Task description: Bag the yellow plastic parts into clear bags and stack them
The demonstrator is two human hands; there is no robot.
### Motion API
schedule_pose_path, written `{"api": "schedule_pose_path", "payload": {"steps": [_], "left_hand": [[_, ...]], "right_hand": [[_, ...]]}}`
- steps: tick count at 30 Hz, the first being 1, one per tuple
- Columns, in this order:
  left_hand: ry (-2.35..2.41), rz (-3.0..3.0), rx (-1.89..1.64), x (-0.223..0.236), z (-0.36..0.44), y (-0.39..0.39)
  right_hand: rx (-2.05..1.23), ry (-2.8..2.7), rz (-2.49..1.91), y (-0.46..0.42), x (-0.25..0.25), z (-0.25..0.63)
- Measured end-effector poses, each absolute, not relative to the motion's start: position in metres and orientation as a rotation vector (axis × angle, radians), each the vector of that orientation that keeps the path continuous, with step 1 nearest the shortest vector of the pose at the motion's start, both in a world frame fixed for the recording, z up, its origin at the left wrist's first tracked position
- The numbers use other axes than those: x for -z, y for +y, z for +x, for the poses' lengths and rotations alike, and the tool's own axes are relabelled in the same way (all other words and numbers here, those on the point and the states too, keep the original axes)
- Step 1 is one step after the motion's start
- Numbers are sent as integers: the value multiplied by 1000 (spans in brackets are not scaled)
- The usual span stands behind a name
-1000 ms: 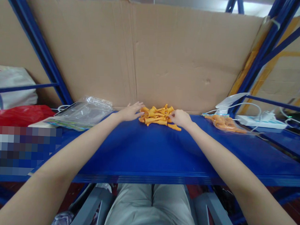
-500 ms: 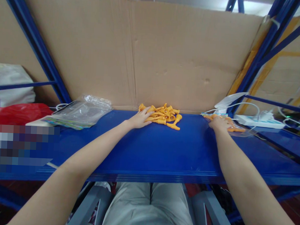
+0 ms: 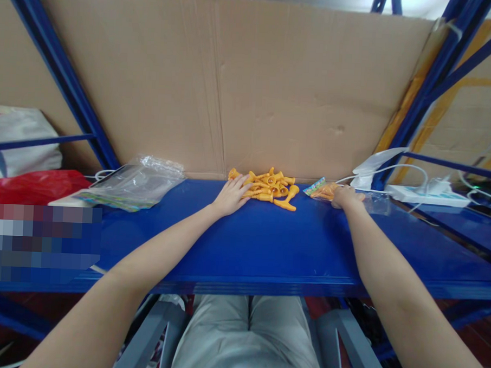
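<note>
A heap of small orange plastic pieces with flared, horn-like ends (image 3: 275,188) lies on the blue shelf against the cardboard. My left hand (image 3: 231,196) rests at the heap's left edge, palm down, its fingers stretched out over the nearest pieces. Farther right, my right hand (image 3: 348,196) is closed on a clear plastic bag (image 3: 322,189) with a coloured top strip and orange pieces inside. Part of the bag is hidden under that hand, and its clear end sticks out to the right. One T-shaped orange piece (image 3: 286,203) lies at the heap's front right.
Flat clear bags (image 3: 137,182) are stacked at the left, beside a red bag (image 3: 34,185). A white power strip (image 3: 430,196) with cables sits at the right. Cardboard (image 3: 274,87) stands behind the blue shelf (image 3: 259,244), between blue posts.
My right hand has moved slightly left, and the bag of orange pieces has turned, its coloured strip now pointing left toward the heap. My left hand stays at the heap.
</note>
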State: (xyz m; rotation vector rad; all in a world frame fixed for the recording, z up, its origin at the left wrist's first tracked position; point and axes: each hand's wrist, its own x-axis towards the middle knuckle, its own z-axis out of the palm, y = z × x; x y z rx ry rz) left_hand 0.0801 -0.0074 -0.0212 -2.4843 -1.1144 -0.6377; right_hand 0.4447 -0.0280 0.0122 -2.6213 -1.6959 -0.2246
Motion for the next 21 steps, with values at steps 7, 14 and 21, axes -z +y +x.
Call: {"api": "schedule_pose_path", "payload": {"steps": [7,14,21], "left_hand": [[-1102,-2495,636,20,80,-8],[-1123,-2467,624,21,80,-9],[-1124,-2447,646,20,81,-14]], "right_hand": [[432,-1603,-2514,-29,-7,451],[442,-1430,-2421,-42,-22,443],[552,-1472,-2175,-48,-35,428]]}}
